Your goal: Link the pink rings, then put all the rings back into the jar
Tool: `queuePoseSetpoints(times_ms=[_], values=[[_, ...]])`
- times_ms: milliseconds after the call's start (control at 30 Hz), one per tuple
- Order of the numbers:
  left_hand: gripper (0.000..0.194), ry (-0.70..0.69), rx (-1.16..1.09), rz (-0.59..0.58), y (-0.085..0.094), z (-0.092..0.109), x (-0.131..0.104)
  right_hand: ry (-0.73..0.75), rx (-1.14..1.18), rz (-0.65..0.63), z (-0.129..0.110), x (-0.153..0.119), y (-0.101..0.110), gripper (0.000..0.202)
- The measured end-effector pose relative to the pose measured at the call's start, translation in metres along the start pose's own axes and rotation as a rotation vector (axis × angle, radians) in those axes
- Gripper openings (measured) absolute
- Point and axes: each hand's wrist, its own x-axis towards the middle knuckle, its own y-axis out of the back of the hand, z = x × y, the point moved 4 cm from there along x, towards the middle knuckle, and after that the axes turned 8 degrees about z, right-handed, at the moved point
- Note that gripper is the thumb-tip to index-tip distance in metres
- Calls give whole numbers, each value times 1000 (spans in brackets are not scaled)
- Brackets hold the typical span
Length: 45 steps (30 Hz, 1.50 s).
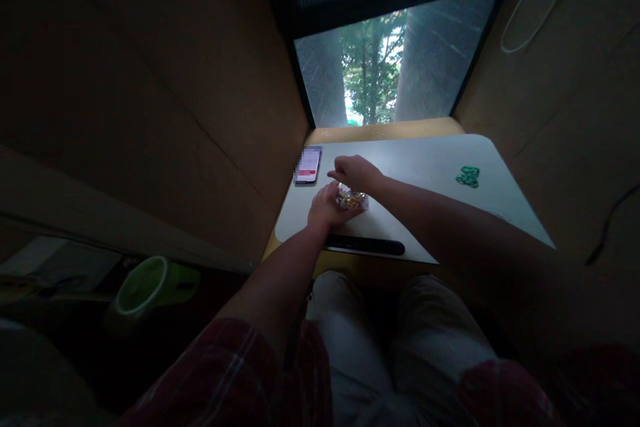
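Note:
On the white tabletop sits a small clear container, shiny and filled with little multicoloured pieces. Whether it is a jar or a stiff bag I cannot tell. My left hand curls around its left and near side, thumb along the front. Just above the container's top is my right hand, fingers curled in and pointing left. Anything pinched in those fingers is too small or hidden to make out. The right hand covers part of the container's upper edge.
A lit phone lies at the table's left edge. Along the front edge rests a long black bar. A green bundle of linked loops lies to the right. Walls close in both sides; a green bin stands low left.

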Motion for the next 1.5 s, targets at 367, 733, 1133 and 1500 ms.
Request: queuePoseSetpoints(times_ms=[367, 733, 1133, 1500], values=[[81, -29, -22, 8, 4, 4, 0, -167, 158, 52, 22, 14, 5, 31], [81, -3, -2, -23, 5, 5, -1, -347, 322, 47, 26, 16, -1, 27], [77, -29, -27, -9, 3, 3, -1, -239, 239, -22, 20, 22, 2, 32], [75, -7, -40, -20, 5, 6, -1, -276, 460, -183, 15, 20, -1, 32]])
